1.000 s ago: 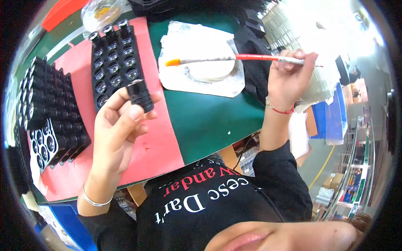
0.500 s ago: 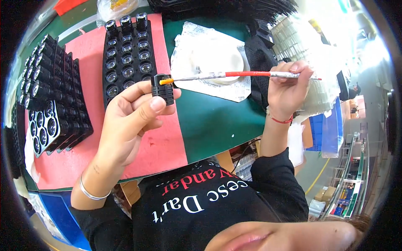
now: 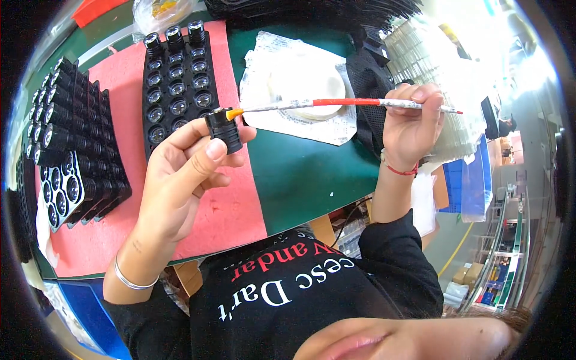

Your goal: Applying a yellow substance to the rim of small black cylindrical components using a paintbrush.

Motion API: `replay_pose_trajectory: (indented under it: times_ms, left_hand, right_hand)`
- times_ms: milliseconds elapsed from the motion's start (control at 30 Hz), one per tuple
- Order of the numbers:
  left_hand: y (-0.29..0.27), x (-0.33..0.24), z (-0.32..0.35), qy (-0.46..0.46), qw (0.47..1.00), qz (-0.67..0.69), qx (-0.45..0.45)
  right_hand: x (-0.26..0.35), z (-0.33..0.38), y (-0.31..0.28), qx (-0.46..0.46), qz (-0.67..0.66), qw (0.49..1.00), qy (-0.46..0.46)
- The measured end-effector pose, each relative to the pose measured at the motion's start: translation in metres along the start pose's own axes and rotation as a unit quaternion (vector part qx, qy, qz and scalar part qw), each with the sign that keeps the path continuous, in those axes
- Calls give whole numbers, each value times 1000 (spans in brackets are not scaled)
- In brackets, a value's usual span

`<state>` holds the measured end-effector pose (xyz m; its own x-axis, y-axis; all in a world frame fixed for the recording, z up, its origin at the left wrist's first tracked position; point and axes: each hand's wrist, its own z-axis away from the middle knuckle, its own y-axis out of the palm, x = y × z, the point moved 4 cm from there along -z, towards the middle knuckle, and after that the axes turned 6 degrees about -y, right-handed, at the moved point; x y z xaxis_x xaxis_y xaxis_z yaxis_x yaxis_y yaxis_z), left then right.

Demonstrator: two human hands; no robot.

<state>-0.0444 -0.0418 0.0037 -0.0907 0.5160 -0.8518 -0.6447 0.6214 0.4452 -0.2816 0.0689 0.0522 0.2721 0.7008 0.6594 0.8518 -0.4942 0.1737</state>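
Left hand (image 3: 180, 180): raised above the red mat (image 3: 234, 207), thumb and fingers closed round a small black cylindrical part (image 3: 224, 129), open end turned toward the brush
Right hand (image 3: 414, 123): fingers pinched on the rear of a thin brush (image 3: 336, 103), red-and-white handle lying near level
Brush tip (image 3: 233, 112): orange bristles touching the top rim of the part
Step in hand: likely coating or cleaning the rim of the part
Doing it well: part held steady, only the bristle tips in contact, light even pressure, part turned between thumb and fingers so the whole rim is covered; excess best kept off the outer wall
Look of the part: matte black, short, ribbed or stepped sides, small enough for a 2-finger pinch; inside not visible
Nearby: black tray (image 3: 177, 78) of like parts with glassy centres on the mat, further stacked trays (image 3: 72, 144) at left, white dish on crumpled sheet (image 3: 300, 90) on the green table (image 3: 312, 174)
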Motion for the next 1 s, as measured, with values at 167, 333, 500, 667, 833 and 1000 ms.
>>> replay_pose_trajectory:
  times_ms: [167, 333, 500, 667, 833, 1000]
  left_hand:
    - [2, 0, 0, 4, 1000, -7, 12]
    - [5, -1, 1, 13, 1000, -7, 22]
    - [5, -11, 11, 81, 993, -81, 10]
    - [9, -59, 44, 402, 816, -411, -57]
    - [-31, -102, 111, 579, 541, -428, -436]
    - [-102, -113, 133, 323, 580, -408, -627]
  right_hand:
    - [-1, -2, -6, 2, -39, 999, -34]
    - [-1, -2, -8, -9, -41, 999, -35]
    - [-2, -2, -9, -51, -26, 997, -49]
    - [-1, 1, -18, -109, -7, 992, -60]
    - [6, -2, -5, -97, 24, 993, -68]
    - [7, 1, -8, -115, 40, 990, -69]
